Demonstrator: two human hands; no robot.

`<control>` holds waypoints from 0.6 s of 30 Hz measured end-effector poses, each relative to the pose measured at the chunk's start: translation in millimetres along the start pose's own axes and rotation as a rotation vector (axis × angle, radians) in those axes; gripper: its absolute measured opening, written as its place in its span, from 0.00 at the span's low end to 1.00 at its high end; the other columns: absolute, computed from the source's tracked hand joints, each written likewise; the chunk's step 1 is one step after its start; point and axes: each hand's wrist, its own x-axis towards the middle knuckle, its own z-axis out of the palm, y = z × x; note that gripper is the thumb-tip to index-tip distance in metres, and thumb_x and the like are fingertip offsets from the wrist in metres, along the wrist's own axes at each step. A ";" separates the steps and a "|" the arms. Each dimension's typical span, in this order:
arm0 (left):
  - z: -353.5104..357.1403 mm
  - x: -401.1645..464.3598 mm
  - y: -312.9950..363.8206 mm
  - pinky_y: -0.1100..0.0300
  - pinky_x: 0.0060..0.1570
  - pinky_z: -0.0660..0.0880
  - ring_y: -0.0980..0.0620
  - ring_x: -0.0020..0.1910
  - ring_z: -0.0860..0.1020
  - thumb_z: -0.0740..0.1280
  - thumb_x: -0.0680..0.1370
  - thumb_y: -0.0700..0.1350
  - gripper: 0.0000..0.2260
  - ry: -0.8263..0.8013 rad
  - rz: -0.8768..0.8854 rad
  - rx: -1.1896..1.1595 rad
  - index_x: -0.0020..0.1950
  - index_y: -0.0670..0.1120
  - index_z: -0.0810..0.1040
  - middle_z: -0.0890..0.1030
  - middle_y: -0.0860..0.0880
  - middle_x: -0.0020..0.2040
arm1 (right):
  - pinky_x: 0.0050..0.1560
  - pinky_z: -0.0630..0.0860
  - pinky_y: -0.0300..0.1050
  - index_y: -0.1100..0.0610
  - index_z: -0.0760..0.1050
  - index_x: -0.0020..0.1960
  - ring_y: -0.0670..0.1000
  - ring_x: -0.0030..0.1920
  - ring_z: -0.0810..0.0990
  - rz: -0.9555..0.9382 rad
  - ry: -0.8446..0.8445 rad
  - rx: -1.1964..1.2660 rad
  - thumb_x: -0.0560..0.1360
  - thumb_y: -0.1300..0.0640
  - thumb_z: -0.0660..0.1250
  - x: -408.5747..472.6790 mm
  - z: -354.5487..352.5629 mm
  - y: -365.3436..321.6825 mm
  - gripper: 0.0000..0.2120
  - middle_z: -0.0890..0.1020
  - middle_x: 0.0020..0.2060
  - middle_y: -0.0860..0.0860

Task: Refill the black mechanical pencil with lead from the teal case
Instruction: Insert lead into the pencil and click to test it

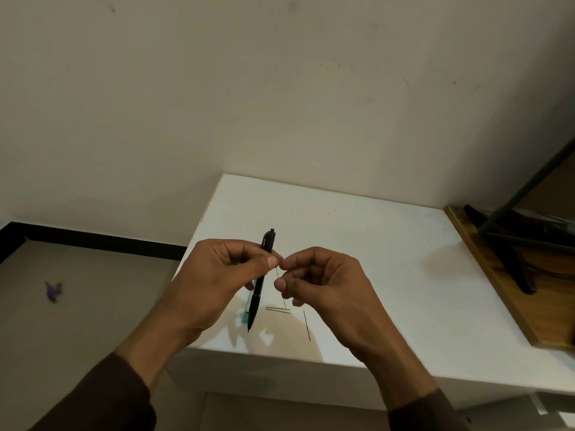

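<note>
My left hand (214, 275) grips the black mechanical pencil (259, 284) above the white table (357, 244), tip pointing down toward me and clip end up. My right hand (314, 275) pinches a thin lead (281, 289) right beside the pencil, the lead hanging down from the fingertips. The teal case (245, 309) lies on the table under my left hand, mostly hidden by the hand and the pencil. Loose leads (278, 309) lie on the table below my hands, and one more lead (307, 325) lies a little to the right.
The table stands in a corner against a beige wall. A wooden board (494, 275) with a black stand (510, 247) adjoins it on the right. The floor lies to the left, with a small purple scrap (53, 291) on it.
</note>
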 end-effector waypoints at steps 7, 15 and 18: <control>-1.6 -4.5 4.6 0.51 0.59 0.80 0.59 0.55 0.85 0.73 0.77 0.36 0.13 0.014 0.027 0.058 0.46 0.55 0.89 0.89 0.58 0.49 | 0.42 0.83 0.44 0.54 0.82 0.58 0.54 0.41 0.88 -0.130 0.096 0.113 0.75 0.66 0.75 0.2 -15.5 -14.3 0.14 0.87 0.40 0.56; 2.7 -7.0 8.9 0.55 0.53 0.78 0.50 0.52 0.87 0.74 0.75 0.31 0.13 -0.100 -0.005 -0.068 0.51 0.48 0.77 0.90 0.51 0.50 | 0.44 0.85 0.49 0.56 0.82 0.56 0.58 0.44 0.89 -0.344 0.312 0.254 0.76 0.66 0.73 -1.4 -15.8 -31.3 0.11 0.86 0.43 0.56; 2.5 -7.4 12.0 0.62 0.51 0.80 0.51 0.52 0.87 0.75 0.75 0.33 0.16 -0.128 0.008 -0.081 0.57 0.51 0.82 0.90 0.51 0.50 | 0.46 0.86 0.51 0.57 0.80 0.55 0.57 0.43 0.89 -0.360 0.359 0.269 0.76 0.67 0.73 -1.7 -13.2 -31.7 0.10 0.86 0.43 0.57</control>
